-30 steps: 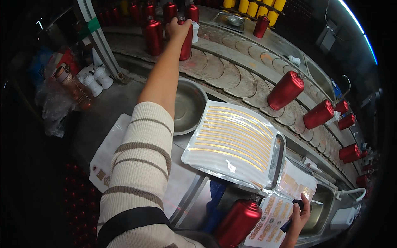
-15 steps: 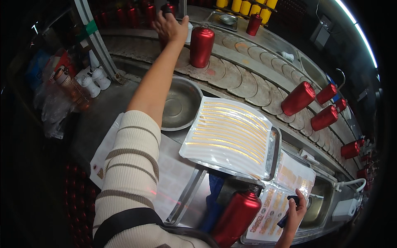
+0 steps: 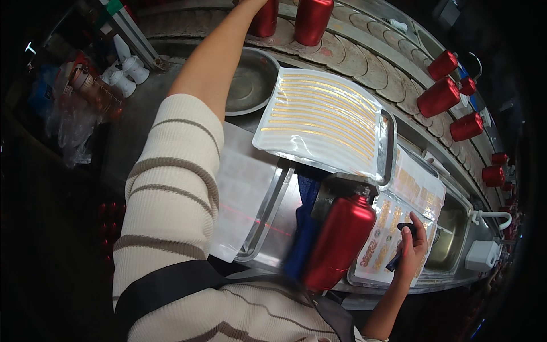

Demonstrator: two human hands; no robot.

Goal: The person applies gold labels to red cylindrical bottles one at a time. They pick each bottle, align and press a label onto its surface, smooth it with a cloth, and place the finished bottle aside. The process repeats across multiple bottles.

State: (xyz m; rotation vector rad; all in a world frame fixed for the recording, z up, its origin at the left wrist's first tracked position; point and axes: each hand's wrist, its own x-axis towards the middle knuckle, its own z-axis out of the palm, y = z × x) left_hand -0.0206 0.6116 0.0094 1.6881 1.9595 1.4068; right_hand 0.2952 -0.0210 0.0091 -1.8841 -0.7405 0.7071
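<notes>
My left arm reaches to the far belt, and my left hand [image 3: 249,3] is mostly cut off by the upper edge. It is beside a red metallic bottle [image 3: 264,21] on the belt; its fingers are hidden. A second red bottle [image 3: 314,21] stands just right of that one. My right hand [image 3: 414,249] is closed around a small dark blue-black tool [image 3: 393,261], above sheets of gold and red decals [image 3: 377,251]. Close to my body leans a large red bottle [image 3: 342,242], neck up. Ahead of it lies a white sheet with gold stripes [image 3: 319,122] on a metal tray [image 3: 389,151].
A curved belt of overlapping plates [image 3: 364,62] carries more red bottles [image 3: 439,97] to the right. A round metal basin [image 3: 250,85] sits beside my left arm. White spray bottles [image 3: 128,74] and plastic bags [image 3: 77,128] are at left, a sink [image 3: 450,242] at right.
The view has tipped lower, so things sit higher in the picture. My left hand has moved to the upper edge, and a red bottle now shows beside it. My right hand keeps the dark tool.
</notes>
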